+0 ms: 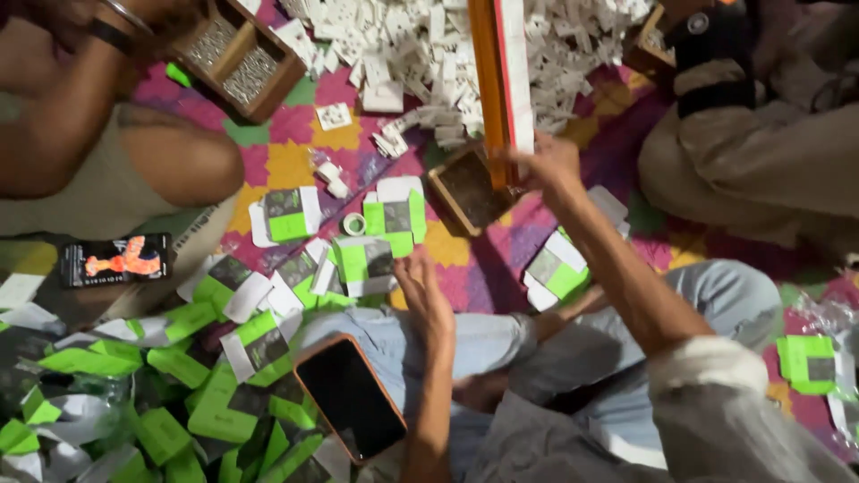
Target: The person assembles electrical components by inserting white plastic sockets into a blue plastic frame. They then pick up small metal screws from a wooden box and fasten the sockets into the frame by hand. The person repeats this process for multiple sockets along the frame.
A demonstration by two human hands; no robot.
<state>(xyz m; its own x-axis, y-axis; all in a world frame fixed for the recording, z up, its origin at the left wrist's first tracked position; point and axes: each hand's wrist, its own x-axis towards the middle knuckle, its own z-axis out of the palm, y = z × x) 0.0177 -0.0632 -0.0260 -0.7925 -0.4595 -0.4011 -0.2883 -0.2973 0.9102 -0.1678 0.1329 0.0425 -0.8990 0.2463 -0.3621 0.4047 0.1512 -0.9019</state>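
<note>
My right hand (548, 164) is stretched forward and grips the lower end of a long orange and white box (499, 72) that stands over a small brown open box (467, 190). My left hand (424, 291) lies palm down with fingers apart on my knee, next to flat green and white cartons (365, 264) spread on the patterned mat. A phone (351, 397) with a dark screen and orange rim rests on my left thigh.
A heap of white plastic parts (403, 45) fills the far middle. A wooden tray (234, 55) with two compartments sits at far left beside another person's arm (54, 116). A second person's leg (761, 170) is at right. Green cartons (179, 402) pile at lower left.
</note>
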